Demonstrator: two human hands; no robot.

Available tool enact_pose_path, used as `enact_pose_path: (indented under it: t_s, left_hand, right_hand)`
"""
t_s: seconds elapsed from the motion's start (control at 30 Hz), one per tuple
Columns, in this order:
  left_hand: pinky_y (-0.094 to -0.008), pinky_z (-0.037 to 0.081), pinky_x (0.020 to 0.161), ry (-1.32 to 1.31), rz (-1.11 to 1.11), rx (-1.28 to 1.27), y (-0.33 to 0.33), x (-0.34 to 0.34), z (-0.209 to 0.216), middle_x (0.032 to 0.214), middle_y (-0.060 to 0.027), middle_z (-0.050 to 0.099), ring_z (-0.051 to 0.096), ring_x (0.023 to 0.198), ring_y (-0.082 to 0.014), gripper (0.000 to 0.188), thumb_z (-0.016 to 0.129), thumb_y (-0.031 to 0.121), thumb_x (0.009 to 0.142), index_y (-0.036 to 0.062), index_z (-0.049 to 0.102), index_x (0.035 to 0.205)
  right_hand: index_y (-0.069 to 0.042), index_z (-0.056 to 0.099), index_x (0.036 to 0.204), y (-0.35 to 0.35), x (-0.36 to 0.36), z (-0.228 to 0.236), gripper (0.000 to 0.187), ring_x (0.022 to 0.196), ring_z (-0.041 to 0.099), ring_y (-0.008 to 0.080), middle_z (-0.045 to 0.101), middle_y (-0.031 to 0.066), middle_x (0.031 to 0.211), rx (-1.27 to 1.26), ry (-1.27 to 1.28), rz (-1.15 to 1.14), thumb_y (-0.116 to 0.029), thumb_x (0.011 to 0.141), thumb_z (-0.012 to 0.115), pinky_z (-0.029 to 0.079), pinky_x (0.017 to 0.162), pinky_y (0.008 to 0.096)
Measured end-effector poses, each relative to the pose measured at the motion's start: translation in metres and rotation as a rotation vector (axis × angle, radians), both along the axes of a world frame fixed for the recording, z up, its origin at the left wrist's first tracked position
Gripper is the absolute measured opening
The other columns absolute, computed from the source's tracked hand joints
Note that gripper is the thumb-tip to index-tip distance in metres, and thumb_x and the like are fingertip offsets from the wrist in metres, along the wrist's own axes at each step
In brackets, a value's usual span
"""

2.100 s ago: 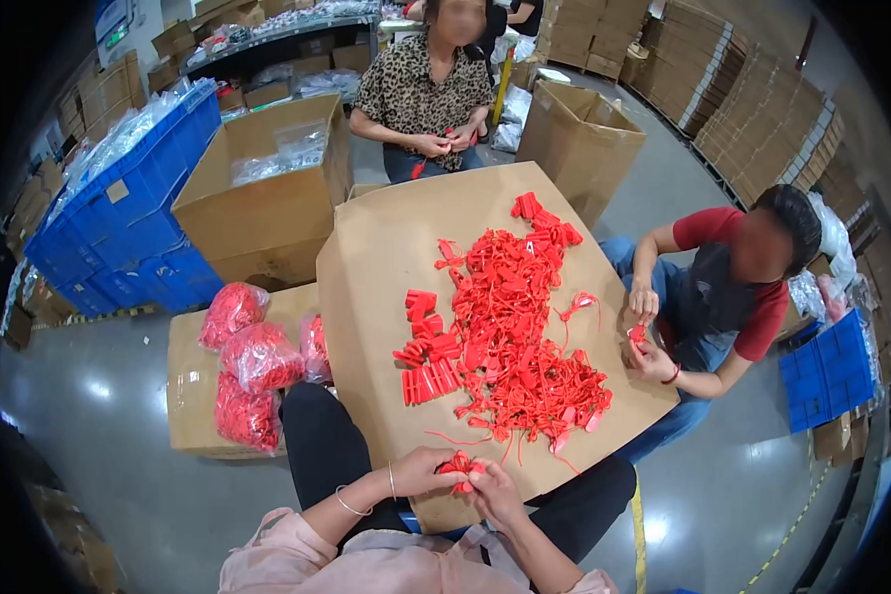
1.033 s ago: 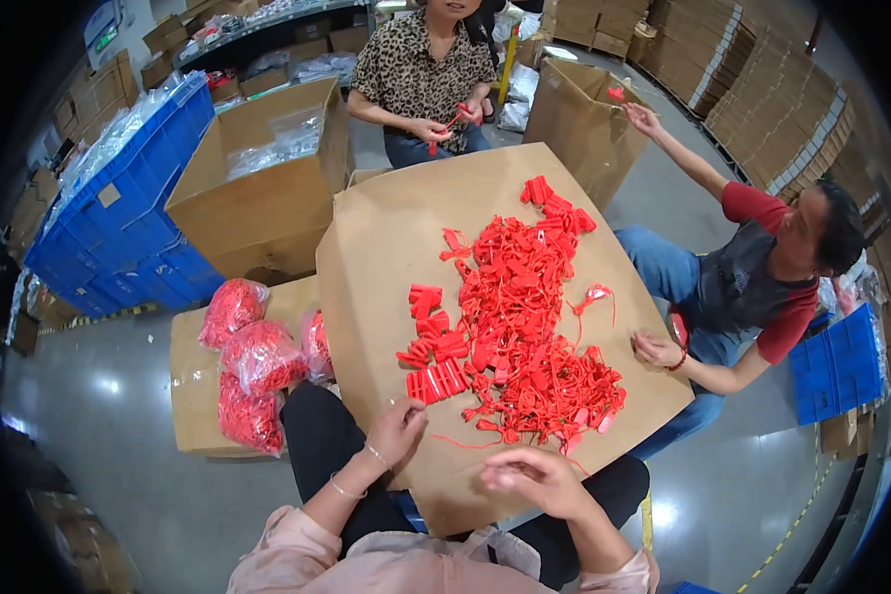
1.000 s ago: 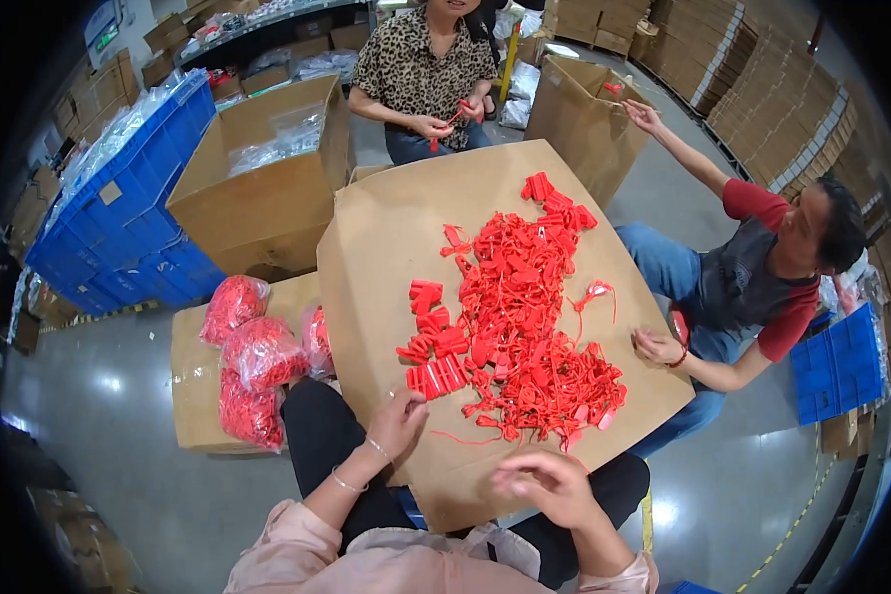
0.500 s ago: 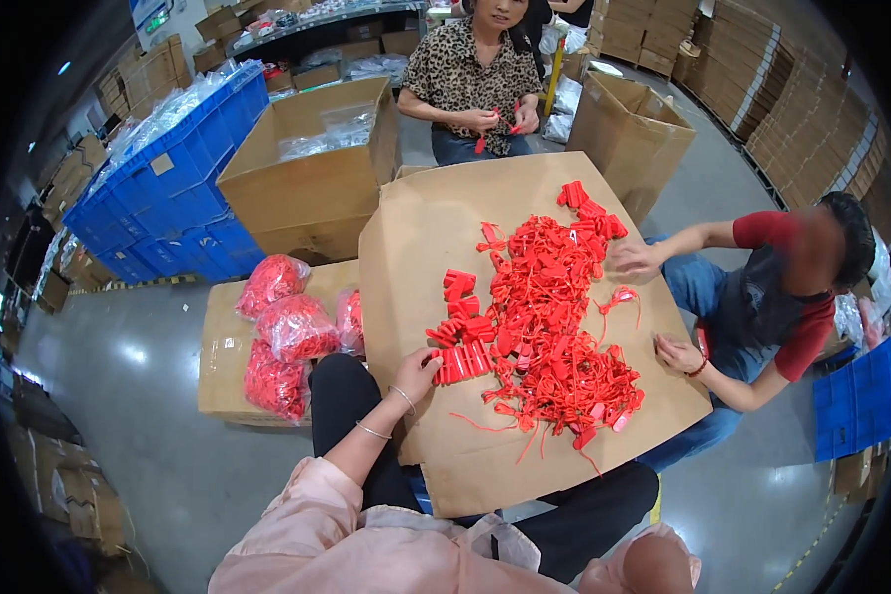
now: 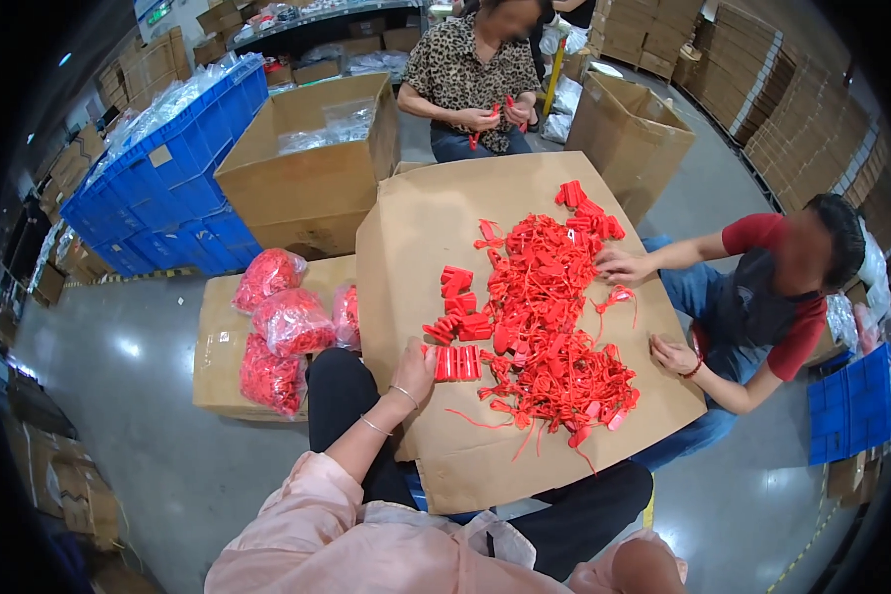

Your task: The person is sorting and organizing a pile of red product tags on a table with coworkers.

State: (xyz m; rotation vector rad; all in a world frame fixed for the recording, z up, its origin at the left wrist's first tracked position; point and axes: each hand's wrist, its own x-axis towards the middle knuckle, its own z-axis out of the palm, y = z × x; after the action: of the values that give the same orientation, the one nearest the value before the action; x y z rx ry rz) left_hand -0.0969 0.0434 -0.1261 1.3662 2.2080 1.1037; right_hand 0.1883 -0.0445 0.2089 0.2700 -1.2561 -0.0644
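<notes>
My left hand [image 5: 415, 370] rests near the left side of the brown cardboard tabletop. Its fingers are closed at the left end of a short row of flat red plastic pieces [image 5: 458, 363], with a bit of red showing at the fingertips. Just beyond lie more small stacks of red pieces [image 5: 456, 280]. To their right spreads a large tangled heap of red pieces with thin red cords [image 5: 540, 287]. My right hand is out of view; only the pink right sleeve [image 5: 614, 574] shows at the lower edge.
At the right, a co-worker's hand [image 5: 622, 266] touches the heap; the other [image 5: 674, 354] rests on the cardboard [image 5: 525, 475]. A person across holds red pieces [image 5: 495, 117]. Bagged red pieces [image 5: 292, 322] sit on a carton [image 5: 218, 342] at left, near an open box [image 5: 297, 188] and blue crates [image 5: 158, 188].
My left hand has shifted slightly up against the row's end. The co-worker's hand at the right has moved left onto the heap. The person across has lowered their head and moved their hands.
</notes>
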Motion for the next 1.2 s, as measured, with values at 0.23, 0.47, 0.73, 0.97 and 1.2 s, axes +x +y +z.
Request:
enact_pose_path:
  t_s: [0.23,0.47,0.73,0.97,1.2]
  left_hand:
    - [-0.0437,0.044,0.061,-0.057,0.046,0.011,-0.011,-0.007,0.015,0.076,-0.0186,0.057,0.057,0.073,-0.0368,0.025,0.055,0.026,0.084,0.0043,0.044,0.09]
    - [-0.0409,0.044,0.062,-0.044,0.014,0.161,-0.029,-0.006,0.024,0.073,-0.0173,0.056,0.058,0.073,-0.0343,0.021,0.056,0.02,0.083,0.0036,0.047,0.091]
    - [-0.0329,0.047,0.059,-0.157,-0.389,0.292,-0.049,0.043,0.029,0.072,-0.0109,0.058,0.059,0.063,-0.025,0.015,0.055,0.014,0.083,0.0009,0.055,0.092]
    - [-0.021,0.04,0.037,-1.051,-0.543,-0.263,-0.046,0.076,0.036,0.058,-0.0023,0.051,0.047,0.04,-0.0068,0.026,0.047,0.016,0.091,0.0024,0.049,0.113]
    - [-0.0223,0.037,0.034,-1.326,-0.498,-0.271,-0.049,0.072,0.046,0.055,-0.0017,0.051,0.042,0.038,-0.0075,0.025,0.049,0.014,0.089,0.0008,0.05,0.111]
  right_hand:
    - [-0.003,0.057,0.087,0.053,-0.037,-0.104,0.021,0.078,0.054,0.0251,0.057,0.0117,0.085,-0.934,-0.445,-0.394,-0.001,0.068,0.063,0.043,0.071,0.0362]
    - [-0.001,0.06,0.096,0.112,-0.062,-0.277,0.022,0.086,0.053,0.0292,0.059,0.0125,0.089,-1.078,-1.215,-0.726,-0.011,0.076,0.06,0.043,0.076,0.0384]
    - [-0.006,0.065,0.083,0.091,-0.059,-0.282,0.01,0.077,0.056,0.0264,0.061,0.0119,0.079,-1.277,-1.101,-0.428,-0.01,0.076,0.062,0.044,0.07,0.0366]
    - [0.0,0.062,0.088,0.062,-0.054,-0.29,0.009,0.068,0.055,0.0067,0.061,0.0016,0.077,-1.895,-0.666,0.328,-0.006,0.085,0.056,0.045,0.065,0.0212]
    - [-0.001,0.061,0.095,0.036,-0.048,-0.301,0.012,0.07,0.054,0.0063,0.058,-0.0002,0.075,-2.078,-0.674,0.575,-0.008,0.087,0.055,0.045,0.065,0.0208]
